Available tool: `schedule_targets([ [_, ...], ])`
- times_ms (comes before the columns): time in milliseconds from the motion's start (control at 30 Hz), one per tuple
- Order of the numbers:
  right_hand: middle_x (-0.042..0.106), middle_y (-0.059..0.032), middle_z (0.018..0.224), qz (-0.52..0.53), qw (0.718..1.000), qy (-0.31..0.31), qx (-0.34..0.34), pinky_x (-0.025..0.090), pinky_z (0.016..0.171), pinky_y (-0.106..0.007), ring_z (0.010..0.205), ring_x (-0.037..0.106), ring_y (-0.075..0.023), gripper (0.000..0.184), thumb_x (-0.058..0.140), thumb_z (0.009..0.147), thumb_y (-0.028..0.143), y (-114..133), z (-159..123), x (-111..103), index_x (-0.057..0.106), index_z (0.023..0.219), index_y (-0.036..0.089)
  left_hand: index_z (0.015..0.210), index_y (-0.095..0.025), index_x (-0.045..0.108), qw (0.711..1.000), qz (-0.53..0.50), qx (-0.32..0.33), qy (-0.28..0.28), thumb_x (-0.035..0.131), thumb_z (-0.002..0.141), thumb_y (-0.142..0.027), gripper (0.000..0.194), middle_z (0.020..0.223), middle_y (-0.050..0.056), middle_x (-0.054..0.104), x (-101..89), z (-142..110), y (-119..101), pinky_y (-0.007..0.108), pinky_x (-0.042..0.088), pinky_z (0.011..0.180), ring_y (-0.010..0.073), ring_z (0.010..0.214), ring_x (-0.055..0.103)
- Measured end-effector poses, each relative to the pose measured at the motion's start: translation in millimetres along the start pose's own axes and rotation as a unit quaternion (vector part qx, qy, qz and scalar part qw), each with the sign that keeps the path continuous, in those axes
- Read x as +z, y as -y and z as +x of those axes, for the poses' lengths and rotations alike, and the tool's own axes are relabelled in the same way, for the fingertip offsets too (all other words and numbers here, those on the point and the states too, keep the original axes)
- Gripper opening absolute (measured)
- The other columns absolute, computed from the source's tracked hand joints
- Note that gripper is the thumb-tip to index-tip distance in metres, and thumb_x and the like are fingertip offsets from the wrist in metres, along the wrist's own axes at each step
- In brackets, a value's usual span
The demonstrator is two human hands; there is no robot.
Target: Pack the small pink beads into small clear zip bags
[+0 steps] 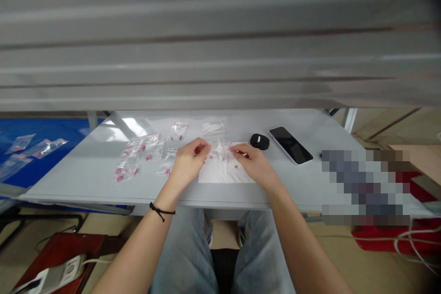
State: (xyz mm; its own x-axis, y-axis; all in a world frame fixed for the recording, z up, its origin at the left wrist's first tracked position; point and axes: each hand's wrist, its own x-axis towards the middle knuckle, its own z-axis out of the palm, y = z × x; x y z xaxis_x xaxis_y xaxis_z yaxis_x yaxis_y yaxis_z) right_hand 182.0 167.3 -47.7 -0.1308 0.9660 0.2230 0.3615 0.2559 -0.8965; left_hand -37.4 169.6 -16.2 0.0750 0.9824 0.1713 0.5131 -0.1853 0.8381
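Note:
My left hand (188, 161) and my right hand (253, 163) both pinch a small clear plastic bag (220, 150), one at each end, just above a white sheet of paper (220, 173) on the grey table (86, 170). Small pink pieces (236, 165) lie on the paper near my right fingers. The fingers of both hands are closed on the bag. A black cord bracelet circles my left wrist.
Several clear bags with pink pieces (138, 156) lie left of my hands, and one more bag (213, 127) behind. A black round object (259, 141) and a phone (290, 145) lie to the right. A blue table with bags (31, 147) stands at far left.

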Motion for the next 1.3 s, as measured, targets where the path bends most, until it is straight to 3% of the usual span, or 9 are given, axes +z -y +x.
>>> schedule_targets([
  [400,0.074,-0.0050,0.088,-0.061,0.998,0.009,0.002,0.047,0.075,-0.031,0.083,0.066,-0.0200,0.025,0.056,0.092,0.030,1,4,1,0.078,0.087,0.020,0.078,-0.021,0.064,0.992,0.112,0.045,0.032,0.055,0.090,-0.033,0.019,0.067,0.000,0.068,3.4,14,-13,0.025,0.042,0.056,0.0158,0.059,0.062],
  [700,0.059,0.0006,0.057,-0.011,0.995,0.027,0.095,0.034,0.052,-0.026,0.057,0.055,-0.0157,0.027,0.057,0.085,0.032,-1,15,4,0.069,0.065,0.019,0.081,-0.021,0.065,0.980,0.174,0.091,0.018,0.056,0.093,-0.032,0.019,0.075,0.001,0.071,11.9,21,-19,0.026,0.040,0.065,0.0171,0.067,0.064],
  [1100,0.059,-0.0007,0.062,0.064,0.984,0.065,0.151,0.036,0.056,-0.028,0.060,0.052,-0.0158,0.017,0.060,0.075,0.028,0,20,0,0.067,0.064,0.017,0.073,-0.020,0.057,0.966,0.251,0.055,-0.019,0.054,0.096,-0.035,0.027,0.061,-0.001,0.058,9.0,16,-23,0.027,0.030,0.063,0.0173,0.061,0.056],
  [1300,0.053,0.0018,0.060,0.113,0.975,0.077,0.174,0.035,0.055,-0.027,0.057,0.046,-0.0139,0.014,0.060,0.074,0.030,1,20,-4,0.066,0.069,0.018,0.068,-0.022,0.047,0.977,0.209,0.025,-0.021,0.055,0.095,-0.035,0.031,0.055,-0.004,0.052,14.5,15,-18,0.027,0.026,0.058,0.0158,0.055,0.052],
])
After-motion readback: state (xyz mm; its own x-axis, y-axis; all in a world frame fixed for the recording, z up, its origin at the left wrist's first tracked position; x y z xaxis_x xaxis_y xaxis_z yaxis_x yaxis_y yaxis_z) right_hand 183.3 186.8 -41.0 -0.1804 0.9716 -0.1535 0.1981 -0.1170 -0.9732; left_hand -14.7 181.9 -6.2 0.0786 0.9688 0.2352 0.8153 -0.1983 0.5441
